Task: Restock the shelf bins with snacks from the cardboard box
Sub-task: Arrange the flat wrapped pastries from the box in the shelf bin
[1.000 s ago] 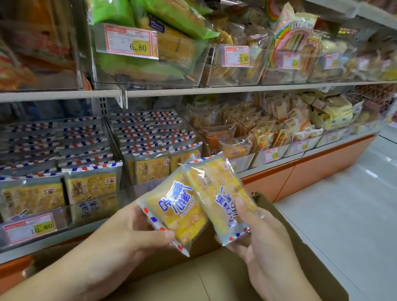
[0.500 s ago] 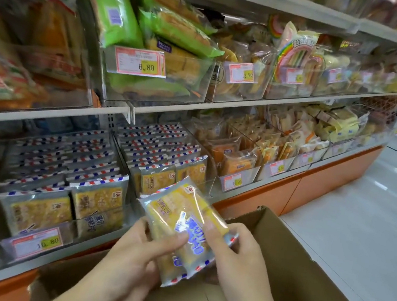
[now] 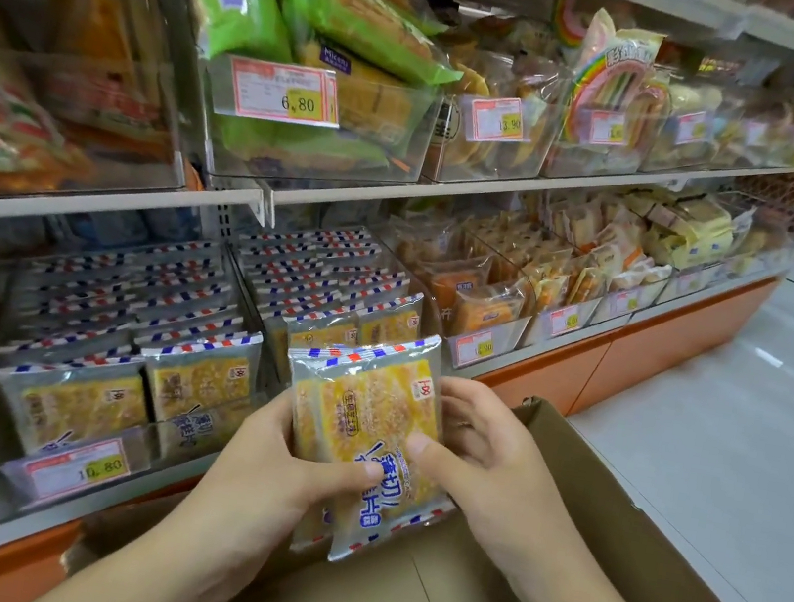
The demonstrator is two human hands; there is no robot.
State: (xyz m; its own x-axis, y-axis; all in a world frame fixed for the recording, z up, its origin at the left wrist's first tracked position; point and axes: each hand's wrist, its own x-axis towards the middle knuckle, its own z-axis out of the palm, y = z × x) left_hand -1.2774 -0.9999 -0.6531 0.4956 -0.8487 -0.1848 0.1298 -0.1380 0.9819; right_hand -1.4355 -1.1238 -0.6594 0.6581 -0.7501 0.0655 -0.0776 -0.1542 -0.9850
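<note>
Left hand (image 3: 276, 458) and right hand (image 3: 488, 466) both grip stacked yellow clear-wrapped snack packets (image 3: 366, 431), long axis upright, directly before the matching clear plastic shelf bin (image 3: 332, 301).

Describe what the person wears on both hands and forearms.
Both forearms are bare as far as the frame shows: no sleeves, gloves or watch visible. The left hand shows no jewellery. The right hand has what may be a thin ring on one finger, too small to confirm.
</note>
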